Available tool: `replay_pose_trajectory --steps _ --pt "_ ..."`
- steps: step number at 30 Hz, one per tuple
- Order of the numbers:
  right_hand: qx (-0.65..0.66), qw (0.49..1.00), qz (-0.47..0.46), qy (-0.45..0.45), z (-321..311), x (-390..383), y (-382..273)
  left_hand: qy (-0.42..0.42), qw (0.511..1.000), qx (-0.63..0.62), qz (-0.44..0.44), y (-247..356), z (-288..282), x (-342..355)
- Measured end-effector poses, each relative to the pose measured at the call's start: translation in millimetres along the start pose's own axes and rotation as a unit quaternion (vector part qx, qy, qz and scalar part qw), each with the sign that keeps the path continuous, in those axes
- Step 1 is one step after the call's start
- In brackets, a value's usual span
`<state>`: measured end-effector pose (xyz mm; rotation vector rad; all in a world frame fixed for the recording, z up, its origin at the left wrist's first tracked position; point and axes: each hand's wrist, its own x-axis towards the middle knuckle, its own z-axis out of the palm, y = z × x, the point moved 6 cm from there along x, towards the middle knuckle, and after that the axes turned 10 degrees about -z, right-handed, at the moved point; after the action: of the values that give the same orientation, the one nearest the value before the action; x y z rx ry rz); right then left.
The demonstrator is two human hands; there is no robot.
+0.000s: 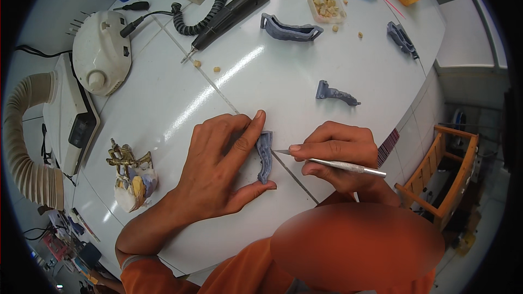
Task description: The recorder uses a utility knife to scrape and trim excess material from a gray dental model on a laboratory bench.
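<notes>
A narrow, curved grey-blue moulded piece (264, 158) lies on the white tabletop, steadied by my left hand (220, 158). My fingers reach its far end and the thumb is at its near end. My right hand (340, 155) grips a slim metal craft knife (348, 167) like a pen. The blade tip points left, close to the right edge of the moulded piece; whether it touches cannot be made out. Similar grey-blue parts lie farther off: a small one (336, 94) beyond my right hand, a wide trough-shaped one (291, 29) and another (402, 39) near the right edge.
On the left stand a brass articulator with a plaster cast (135, 182), a white control box (103, 51) and a ribbed hose (20, 130). A black rotary handpiece (234, 13) lies at the back. Tooth-coloured bits fill a clear box (328, 8); a wooden stool (438, 185) is at right.
</notes>
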<state>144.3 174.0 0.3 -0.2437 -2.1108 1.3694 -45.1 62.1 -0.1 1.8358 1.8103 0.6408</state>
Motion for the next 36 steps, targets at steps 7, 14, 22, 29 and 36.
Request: replay_pose_trajectory --steps 7,14,22,29,36 --pt "-0.007 1.000 0.016 -0.012 1.8 3.2 0.2 0.007 0.999 -0.041 -0.005 -4.2 2.2 -2.8" --pt "-0.022 1.000 0.008 -0.009 3.0 2.7 -0.2 0.009 0.999 -0.041 -0.003 -4.3 2.5 -2.5" --pt "-0.035 0.999 0.003 -0.011 3.6 3.9 -0.8 0.033 0.998 -0.044 0.007 -4.3 -1.4 -0.5" --pt "-0.042 0.999 -0.002 -0.009 4.4 3.4 -1.1 0.041 0.997 -0.066 0.006 -4.6 -1.3 -1.6" --pt "-0.037 0.999 0.000 -0.009 5.2 3.3 -0.5 0.030 0.998 -0.047 -0.002 -5.1 -0.8 -2.0"
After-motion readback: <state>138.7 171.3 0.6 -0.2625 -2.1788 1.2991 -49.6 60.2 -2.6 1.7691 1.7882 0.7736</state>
